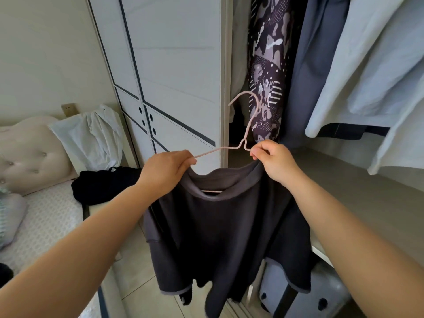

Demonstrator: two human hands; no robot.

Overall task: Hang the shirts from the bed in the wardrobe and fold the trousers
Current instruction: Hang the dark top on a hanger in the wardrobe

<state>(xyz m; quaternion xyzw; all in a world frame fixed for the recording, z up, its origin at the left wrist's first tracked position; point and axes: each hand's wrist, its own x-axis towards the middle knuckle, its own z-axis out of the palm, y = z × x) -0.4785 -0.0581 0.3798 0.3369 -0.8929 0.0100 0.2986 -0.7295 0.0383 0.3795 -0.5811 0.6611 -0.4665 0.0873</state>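
Grey shirt [224, 226] on pink hanger [249, 127], dead centre, not yet in wardrobe [172, 65]. Left hand [168, 168] pinches hanger arm, right hand [273, 161] pinches collar. Black garment [103, 184], white garment [101, 134] wait on bed [52, 214], 9 o'clock.

Both arms outstretched, left hand [168, 169] and right hand [274, 162] raised, fingers [258, 151] pinched

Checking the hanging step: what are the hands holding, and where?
Left hand pinches the pink hanger on its sloping arm; right hand pinches the dark shirt at its collar, by the hook's base.

Dark shirt [224, 226] on pink hanger [246, 125], both hands gripping
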